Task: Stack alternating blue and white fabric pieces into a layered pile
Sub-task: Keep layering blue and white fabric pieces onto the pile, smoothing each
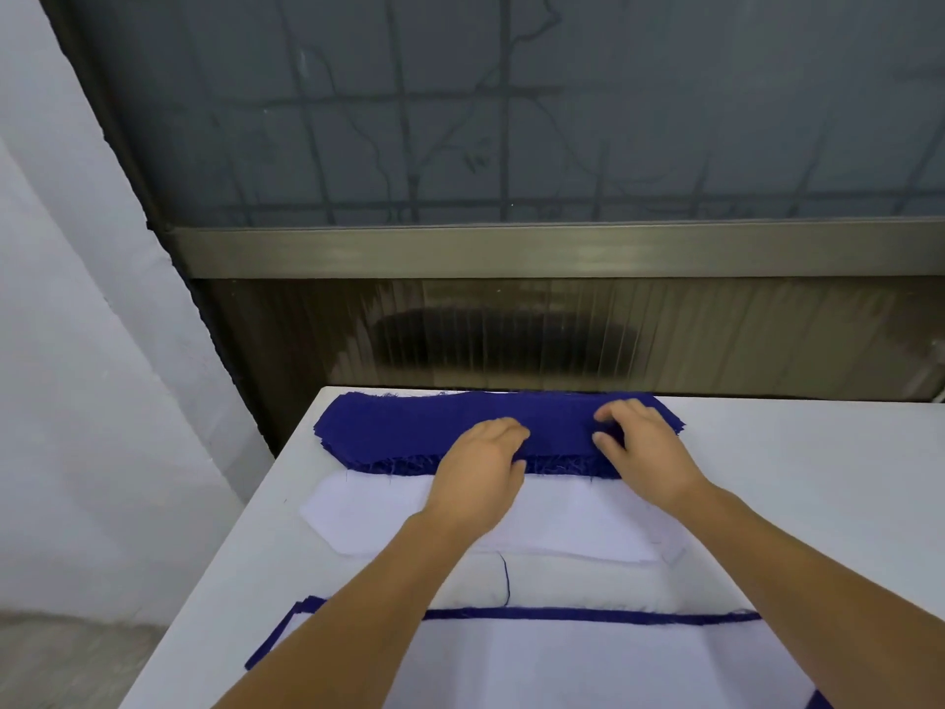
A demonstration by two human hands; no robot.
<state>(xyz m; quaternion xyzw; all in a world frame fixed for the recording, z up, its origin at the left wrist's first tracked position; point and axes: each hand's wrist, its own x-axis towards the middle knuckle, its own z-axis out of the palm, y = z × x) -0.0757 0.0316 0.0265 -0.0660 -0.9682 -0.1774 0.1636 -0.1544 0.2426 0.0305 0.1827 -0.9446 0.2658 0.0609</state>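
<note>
A pile of blue fabric pieces (409,429) lies along the table's far edge, frayed threads at its near side. Just in front of it lies a pile of white fabric pieces (368,514). Nearest me sits the layered pile (588,657), white on top with blue edges showing beneath. My left hand (483,465) rests on the near edge of the blue pile with curled fingers; whether it holds a piece is hidden. My right hand (636,442) pinches the top blue piece between thumb and fingers.
The white table (818,478) ends at the left and far sides. A dark window frame and ribbed panel (562,330) stand right behind the far edge. A loose blue thread (505,580) lies between the white pile and the layered pile.
</note>
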